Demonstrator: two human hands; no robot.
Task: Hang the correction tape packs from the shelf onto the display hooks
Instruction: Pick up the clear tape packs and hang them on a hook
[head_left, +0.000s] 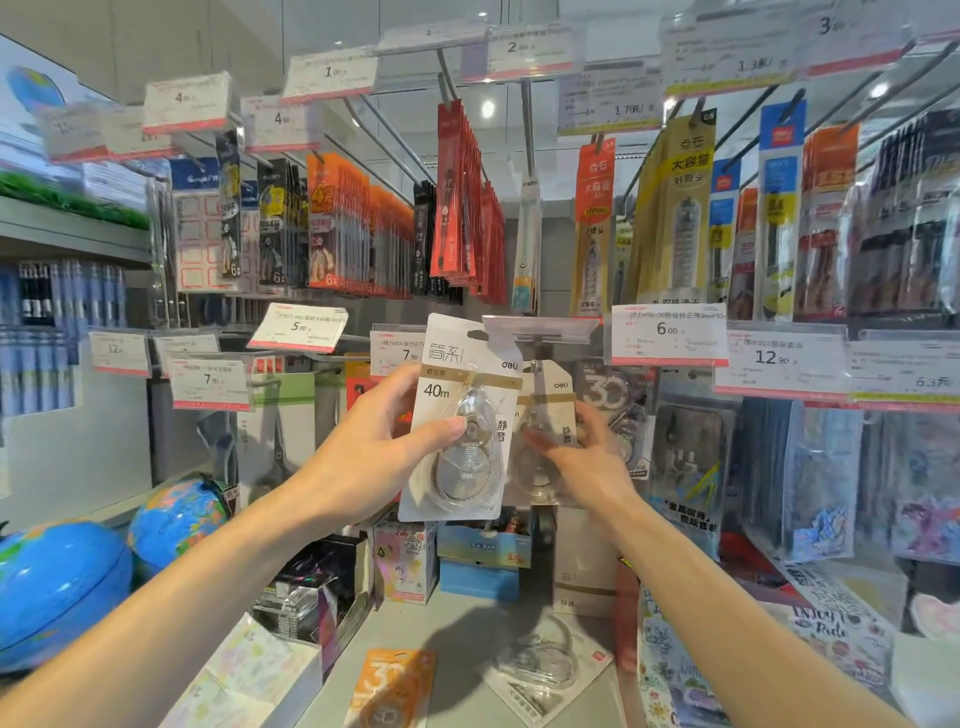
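My left hand (374, 447) grips a white correction tape pack (460, 415) marked 40m, thumb on its clear blister, holding it upright at the tip of a display hook (537, 340) under a clear price holder. A second, same-style pack (548, 410) hangs on that hook just behind. My right hand (576, 457) touches this hanging pack with spread, straight fingers. On the grey shelf below lie an orange correction tape pack (395, 686) and a white one (545, 670), both flat.
Pen refill packs hang on hooks above. Price tags (667, 332) line the hook row. Two blue globes (176, 519) sit at the left. Small boxes (483, 545) stand at the shelf back; printed notebooks (831, 613) lie at the right.
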